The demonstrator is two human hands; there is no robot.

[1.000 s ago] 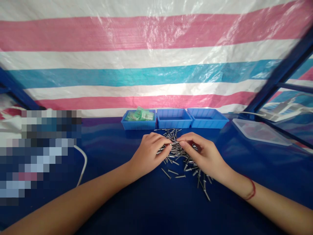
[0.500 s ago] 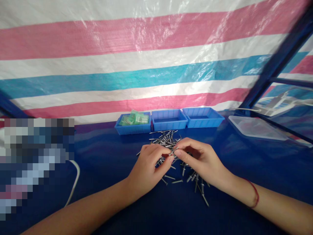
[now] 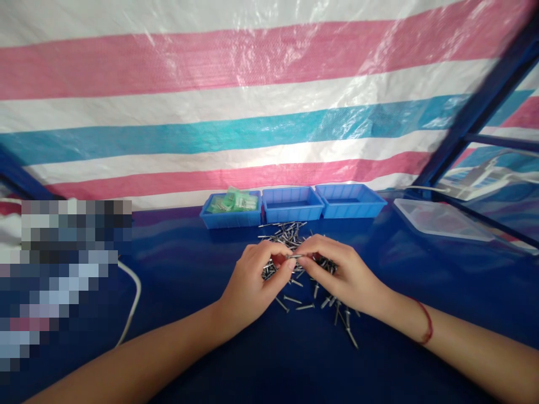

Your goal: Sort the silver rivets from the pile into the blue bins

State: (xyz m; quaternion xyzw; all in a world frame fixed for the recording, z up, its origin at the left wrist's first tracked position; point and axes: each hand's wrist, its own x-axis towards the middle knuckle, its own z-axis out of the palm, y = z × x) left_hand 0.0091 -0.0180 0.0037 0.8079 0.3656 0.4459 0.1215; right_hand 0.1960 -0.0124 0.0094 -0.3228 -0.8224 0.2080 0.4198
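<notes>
Between the fingertips of both hands lies a thin metal pop rivet (image 3: 296, 256), held roughly level. My left hand (image 3: 261, 275) pinches its left end with thumb and forefinger. The right end sits in a pinch of my right hand (image 3: 337, 266), which wears a red cord at the wrist. Beneath and behind the hands spreads a pile of loose pop rivets (image 3: 286, 233) on the dark blue table (image 3: 252, 370). Several more rivets (image 3: 347, 320) lie scattered nearer to me. My hands hide part of the pile.
Behind the pile stand three blue bins: the left bin (image 3: 231, 220) holds green packets (image 3: 238, 200), beside a middle bin (image 3: 292, 213) and a right bin (image 3: 353, 209). A clear plastic lid (image 3: 442, 219) lies at right. A white cable (image 3: 137, 292) runs near a blurred-out area at left.
The rivet has turned from slanted to nearly level between my fingertips. Both hands have shifted slightly, staying close together over the pile.
</notes>
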